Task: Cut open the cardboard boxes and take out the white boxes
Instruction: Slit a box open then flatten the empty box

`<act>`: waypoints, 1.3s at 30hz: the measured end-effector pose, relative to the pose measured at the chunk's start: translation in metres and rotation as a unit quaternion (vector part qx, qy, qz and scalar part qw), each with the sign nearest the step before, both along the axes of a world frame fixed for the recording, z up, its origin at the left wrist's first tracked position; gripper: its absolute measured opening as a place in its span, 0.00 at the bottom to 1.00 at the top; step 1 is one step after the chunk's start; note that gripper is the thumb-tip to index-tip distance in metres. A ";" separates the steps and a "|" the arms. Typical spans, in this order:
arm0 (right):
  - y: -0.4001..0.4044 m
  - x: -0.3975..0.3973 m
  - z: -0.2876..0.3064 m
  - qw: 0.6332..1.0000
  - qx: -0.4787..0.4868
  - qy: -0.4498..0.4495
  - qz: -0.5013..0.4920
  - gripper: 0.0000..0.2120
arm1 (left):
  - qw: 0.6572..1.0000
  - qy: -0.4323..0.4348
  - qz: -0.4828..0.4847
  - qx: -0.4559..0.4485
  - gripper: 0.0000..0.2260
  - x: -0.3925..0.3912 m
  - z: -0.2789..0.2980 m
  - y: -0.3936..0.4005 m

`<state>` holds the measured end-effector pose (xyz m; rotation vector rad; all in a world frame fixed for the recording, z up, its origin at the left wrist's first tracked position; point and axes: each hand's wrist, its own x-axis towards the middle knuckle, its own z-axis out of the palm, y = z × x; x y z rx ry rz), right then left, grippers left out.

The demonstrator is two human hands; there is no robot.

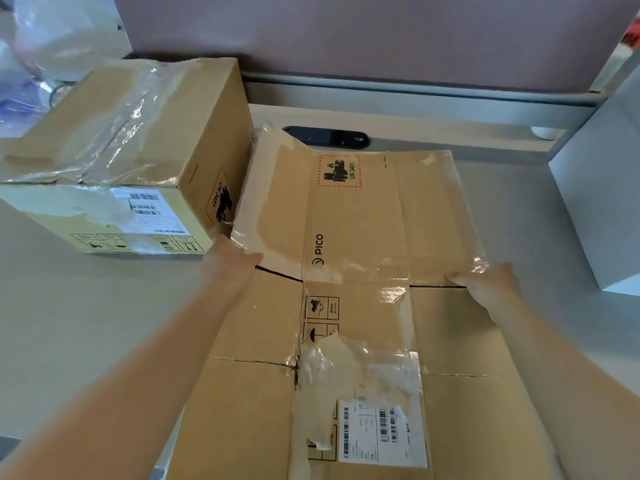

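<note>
A flattened brown cardboard box (356, 230) with "PICO" print, torn clear tape and a shipping label lies spread across the desk before me. My left hand (230, 259) holds its left edge at a flap slit, fingers tucked under the board. My right hand (485, 282) grips the right edge at the opposite slit, fingers over the taped flap. A second cardboard box (138, 150), closed and wrapped in wrinkled clear tape, stands at the back left. A white box (602, 202) stands upright at the right edge.
The grey desk (86, 306) runs back to a partition wall (381, 39). A black oval cable port (325, 136) sits behind the flattened box. Crumpled clear plastic (41, 46) lies at the far left corner.
</note>
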<state>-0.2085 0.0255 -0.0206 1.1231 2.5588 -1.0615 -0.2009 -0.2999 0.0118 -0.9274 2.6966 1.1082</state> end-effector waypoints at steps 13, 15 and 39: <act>0.002 0.002 0.032 0.997 -0.051 0.043 0.030 0.26 | 0.999 0.012 -0.036 -0.024 0.10 -0.004 0.016 0.005; -0.002 0.005 0.049 0.997 -0.024 0.061 0.027 0.34 | 0.998 0.025 -0.045 -0.027 0.13 -0.003 0.031 0.007; -0.073 0.100 0.200 0.882 -0.163 0.395 0.197 0.16 | 0.923 0.312 0.217 -0.055 0.10 0.196 0.164 -0.019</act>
